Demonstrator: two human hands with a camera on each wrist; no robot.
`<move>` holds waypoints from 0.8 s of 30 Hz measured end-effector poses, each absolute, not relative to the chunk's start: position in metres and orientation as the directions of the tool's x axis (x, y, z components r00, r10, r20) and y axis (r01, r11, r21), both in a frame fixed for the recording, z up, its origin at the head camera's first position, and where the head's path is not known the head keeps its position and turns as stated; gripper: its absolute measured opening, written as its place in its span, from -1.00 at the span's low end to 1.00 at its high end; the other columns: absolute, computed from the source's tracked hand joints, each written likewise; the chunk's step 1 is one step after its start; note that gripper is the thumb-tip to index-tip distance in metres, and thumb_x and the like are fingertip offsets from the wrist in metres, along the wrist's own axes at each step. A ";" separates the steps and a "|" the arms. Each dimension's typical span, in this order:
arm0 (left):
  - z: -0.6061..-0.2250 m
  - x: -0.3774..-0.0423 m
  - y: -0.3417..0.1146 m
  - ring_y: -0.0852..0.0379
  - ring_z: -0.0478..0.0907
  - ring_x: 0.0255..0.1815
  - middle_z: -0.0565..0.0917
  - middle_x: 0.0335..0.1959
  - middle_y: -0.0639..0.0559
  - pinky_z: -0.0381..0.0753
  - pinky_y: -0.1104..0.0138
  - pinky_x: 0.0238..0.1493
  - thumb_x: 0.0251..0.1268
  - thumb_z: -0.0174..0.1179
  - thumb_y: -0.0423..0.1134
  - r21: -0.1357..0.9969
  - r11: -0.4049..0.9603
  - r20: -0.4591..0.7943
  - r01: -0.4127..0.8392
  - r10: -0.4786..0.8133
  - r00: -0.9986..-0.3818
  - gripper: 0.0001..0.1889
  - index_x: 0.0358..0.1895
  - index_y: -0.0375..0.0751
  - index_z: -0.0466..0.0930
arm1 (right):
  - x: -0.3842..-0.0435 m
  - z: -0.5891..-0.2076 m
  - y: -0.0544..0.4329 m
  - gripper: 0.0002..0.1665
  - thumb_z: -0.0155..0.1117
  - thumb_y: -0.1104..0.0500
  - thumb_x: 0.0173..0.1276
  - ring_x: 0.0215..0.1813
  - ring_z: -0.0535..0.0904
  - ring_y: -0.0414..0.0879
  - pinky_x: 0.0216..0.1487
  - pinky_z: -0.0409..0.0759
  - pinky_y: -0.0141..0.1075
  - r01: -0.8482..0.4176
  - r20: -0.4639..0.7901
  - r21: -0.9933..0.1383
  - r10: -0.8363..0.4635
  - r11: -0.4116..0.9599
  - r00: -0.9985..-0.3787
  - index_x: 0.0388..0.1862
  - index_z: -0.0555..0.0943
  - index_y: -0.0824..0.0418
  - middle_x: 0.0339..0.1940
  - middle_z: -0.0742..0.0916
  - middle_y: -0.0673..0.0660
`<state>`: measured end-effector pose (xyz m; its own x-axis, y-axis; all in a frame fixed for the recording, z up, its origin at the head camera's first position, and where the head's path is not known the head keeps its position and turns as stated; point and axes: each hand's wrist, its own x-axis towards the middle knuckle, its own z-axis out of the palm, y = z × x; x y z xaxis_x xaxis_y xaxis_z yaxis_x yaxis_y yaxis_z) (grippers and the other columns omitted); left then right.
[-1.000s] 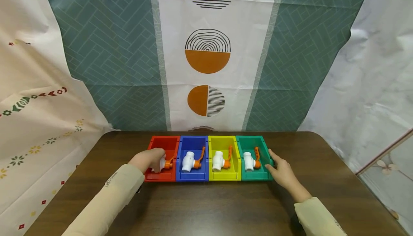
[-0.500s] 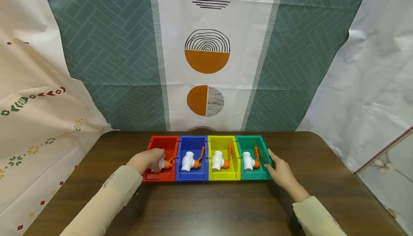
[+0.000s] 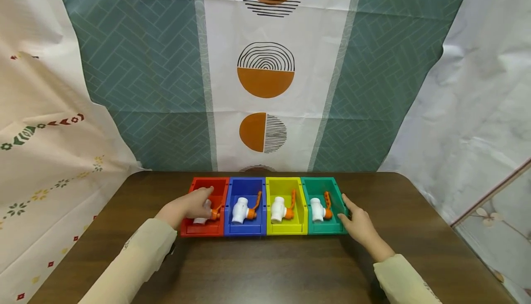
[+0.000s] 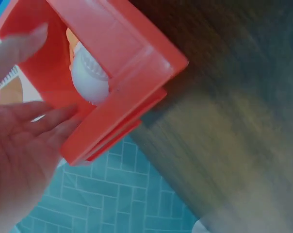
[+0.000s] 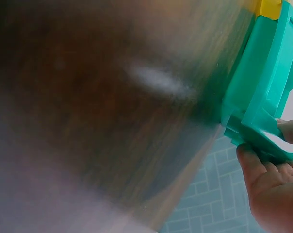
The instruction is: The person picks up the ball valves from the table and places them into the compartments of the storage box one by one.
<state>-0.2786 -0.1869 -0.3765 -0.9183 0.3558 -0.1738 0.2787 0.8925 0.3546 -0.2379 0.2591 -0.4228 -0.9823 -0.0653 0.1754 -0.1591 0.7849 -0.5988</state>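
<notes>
My left hand (image 3: 187,206) is over the left side of the red bin (image 3: 211,183), its thumb and fingers spread apart. Beneath it lies a white ball valve with an orange handle (image 3: 215,214), partly hidden; its white end (image 4: 89,76) shows inside the bin in the left wrist view. My right hand (image 3: 360,222) grips the side wall of the green bin (image 3: 337,228), thumb on one side and fingers on the other. A similar valve (image 3: 317,210) lies in that bin.
Between these stand a blue bin (image 3: 245,231) and a yellow bin (image 3: 287,230), each with one white and orange valve. All the bins form a joined row on the brown wooden table (image 3: 265,267). A patterned cloth (image 3: 166,87) hangs behind.
My left hand has let go of the valve in the red bin, and its fingers have lifted and spread. My right hand keeps its place on the green bin. The camera view has shifted slightly.
</notes>
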 end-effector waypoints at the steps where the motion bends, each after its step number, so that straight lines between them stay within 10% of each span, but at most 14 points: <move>1: -0.377 -0.278 -0.188 -0.36 0.18 0.38 0.25 0.35 -0.46 0.22 -0.14 0.34 0.12 0.32 -0.21 0.359 0.884 -0.128 0.301 0.366 -0.922 -0.17 0.37 -0.54 0.12 | -0.238 -0.423 0.260 -0.24 0.15 0.31 0.35 0.30 0.35 0.37 0.21 0.39 0.20 -0.165 0.181 -0.598 -0.068 0.785 -0.981 0.46 0.10 0.42 0.33 0.37 0.50; 24: -0.361 -0.235 -0.137 -0.13 0.49 0.14 0.52 0.15 -0.18 0.54 0.00 0.11 0.20 0.27 0.00 0.174 0.848 0.475 0.500 0.373 -0.797 -0.48 0.11 -0.29 0.53 | -0.230 -0.418 0.264 -0.27 0.26 0.21 0.29 0.37 0.18 0.42 0.23 0.27 0.33 -0.295 0.377 -0.396 -0.139 0.870 -0.916 0.37 0.25 0.44 0.38 0.30 0.48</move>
